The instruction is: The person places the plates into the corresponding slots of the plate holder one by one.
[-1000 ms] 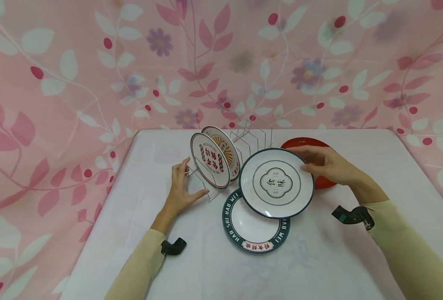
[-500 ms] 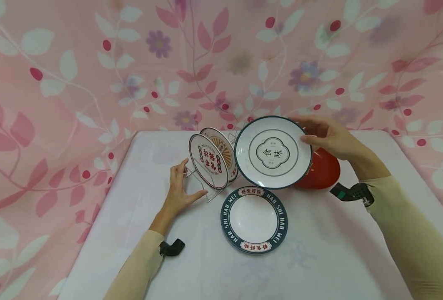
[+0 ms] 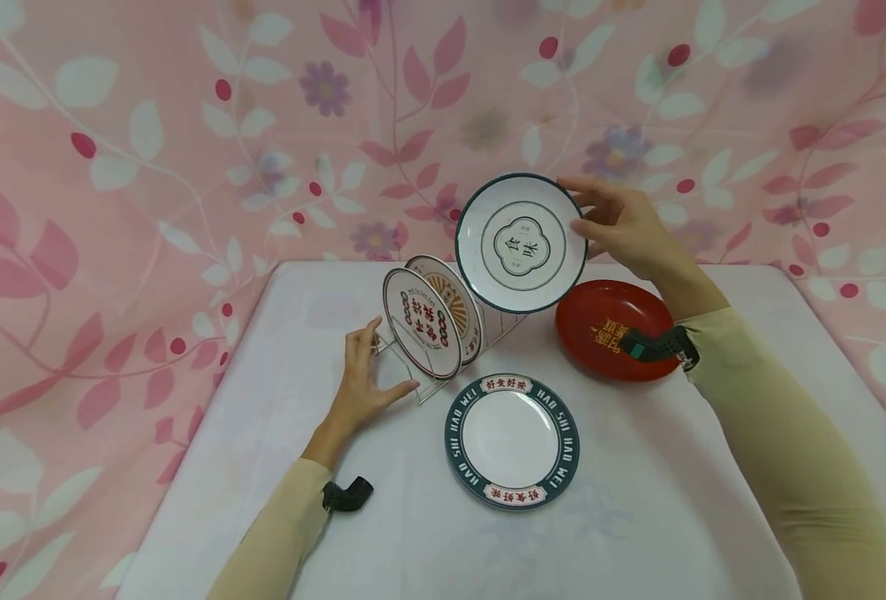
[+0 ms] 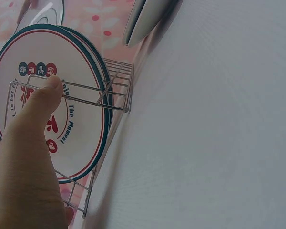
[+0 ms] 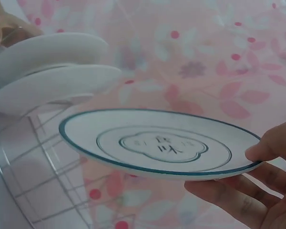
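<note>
My right hand (image 3: 630,229) pinches the edge of a white plate (image 3: 521,243) with a dark blue-green rim, thumb on its face and fingers beneath. The plate is tilted in the air above the right part of the wire plate rack (image 4: 128,90). My left hand (image 3: 356,383) grips the rack's left end, with the thumb (image 4: 50,93) over a wire in the left wrist view. Two plates lean in the rack: one with red lettering (image 3: 412,321) and one with a yellow sunburst (image 3: 463,312) behind it. The held plate hides much of the rack.
A white plate with a wide dark-green lettered rim (image 3: 453,442) lies flat on the white-covered table (image 3: 638,517), in front of the rack. A red oval plate (image 3: 581,325) lies to the right, under my right wrist. A pink floral cloth (image 3: 262,150) hangs behind.
My right hand has lifted the white plate up and away from above the green-rimmed plate, then slightly left over the rack. My left hand has stayed at the rack's end.
</note>
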### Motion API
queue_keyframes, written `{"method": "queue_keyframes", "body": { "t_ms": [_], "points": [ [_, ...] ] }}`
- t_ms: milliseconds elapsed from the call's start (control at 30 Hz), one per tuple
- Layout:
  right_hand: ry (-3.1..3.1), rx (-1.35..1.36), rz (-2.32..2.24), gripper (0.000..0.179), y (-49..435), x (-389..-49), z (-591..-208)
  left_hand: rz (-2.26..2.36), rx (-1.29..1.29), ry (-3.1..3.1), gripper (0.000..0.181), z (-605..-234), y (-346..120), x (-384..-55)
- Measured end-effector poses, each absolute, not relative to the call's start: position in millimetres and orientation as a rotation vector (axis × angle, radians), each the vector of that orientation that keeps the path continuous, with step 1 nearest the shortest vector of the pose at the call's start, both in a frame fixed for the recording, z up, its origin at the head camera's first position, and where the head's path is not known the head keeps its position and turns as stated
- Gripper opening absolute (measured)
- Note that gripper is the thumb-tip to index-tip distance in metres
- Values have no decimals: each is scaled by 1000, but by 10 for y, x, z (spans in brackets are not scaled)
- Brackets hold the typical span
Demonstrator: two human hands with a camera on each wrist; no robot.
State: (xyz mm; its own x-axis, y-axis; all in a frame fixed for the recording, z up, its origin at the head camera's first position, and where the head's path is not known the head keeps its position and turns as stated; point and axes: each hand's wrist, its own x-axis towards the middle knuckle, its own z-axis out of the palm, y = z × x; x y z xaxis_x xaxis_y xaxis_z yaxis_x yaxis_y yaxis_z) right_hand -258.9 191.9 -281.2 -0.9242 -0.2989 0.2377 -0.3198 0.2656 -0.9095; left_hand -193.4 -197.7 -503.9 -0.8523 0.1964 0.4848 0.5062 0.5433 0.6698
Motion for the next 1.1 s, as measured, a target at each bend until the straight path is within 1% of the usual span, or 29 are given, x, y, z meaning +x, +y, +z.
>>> {"method": "queue_keyframes", "body": {
  "t_ms": [367,700,1100],
  "points": [
    [-2610,567,1618,52,1558,-2595,-3129,-1221,-598,-2413,117,-5037,-1930,-1909],
    [-2686,587,1541,52,1336,-2484,-3139,-1218,-591,-2415,116,-4998,-1917,-1916],
    [-2698,702,1604,53,1137,-2471,-3567,-1217,-574,-2434,117,-5013,-1920,-1921]
  ]
}}
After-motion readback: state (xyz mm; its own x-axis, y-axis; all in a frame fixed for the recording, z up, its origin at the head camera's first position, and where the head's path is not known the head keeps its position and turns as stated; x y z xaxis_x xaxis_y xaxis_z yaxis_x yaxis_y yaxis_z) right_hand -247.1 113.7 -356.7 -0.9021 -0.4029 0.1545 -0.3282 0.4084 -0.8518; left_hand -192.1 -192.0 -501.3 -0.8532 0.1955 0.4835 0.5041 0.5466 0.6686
